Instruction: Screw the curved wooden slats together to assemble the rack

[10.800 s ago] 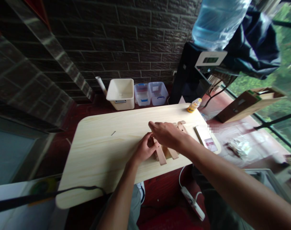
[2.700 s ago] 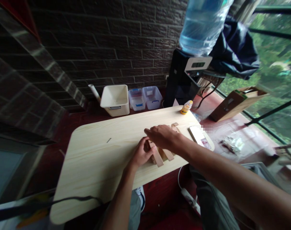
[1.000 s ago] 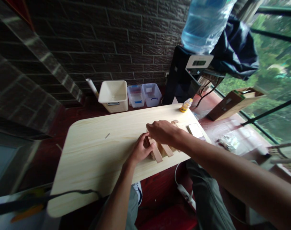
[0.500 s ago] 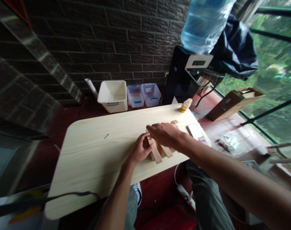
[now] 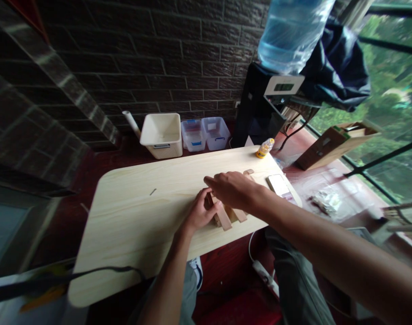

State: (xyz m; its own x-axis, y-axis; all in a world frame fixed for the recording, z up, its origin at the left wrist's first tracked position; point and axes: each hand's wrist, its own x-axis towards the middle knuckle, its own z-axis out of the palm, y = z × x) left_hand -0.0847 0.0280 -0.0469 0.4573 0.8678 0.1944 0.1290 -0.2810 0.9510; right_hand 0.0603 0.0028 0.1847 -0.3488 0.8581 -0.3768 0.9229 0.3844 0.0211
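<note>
A small piece made of pale wooden slats [image 5: 225,220] lies near the front edge of the light wood table [image 5: 124,243]. My left hand [image 5: 202,211] is closed around its left end, thumb on the nearest slat and fingers on the far side. Over the far end of that slat, my right hand [image 5: 228,187] is bent with its fingers curled downward. What those fingers hold, if anything, is hidden. Part of the wooden piece lies under my right hand and forearm. A small dark thin stick-like item [image 5: 153,192] rests on the tabletop left of my hands.
A yellow-capped bottle [image 5: 265,148] and a white phone-like device [image 5: 277,184] are at the table's right end. Behind the table stand a cream bin [image 5: 163,151], two clear plastic boxes [image 5: 217,135] and a water dispenser [image 5: 256,108]. A power strip [image 5: 265,275] lies on the floor.
My right hand's fingers have shifted slightly left over the slat's far end. My left hand keeps its hold on the wooden piece. The whole view has moved a little.
</note>
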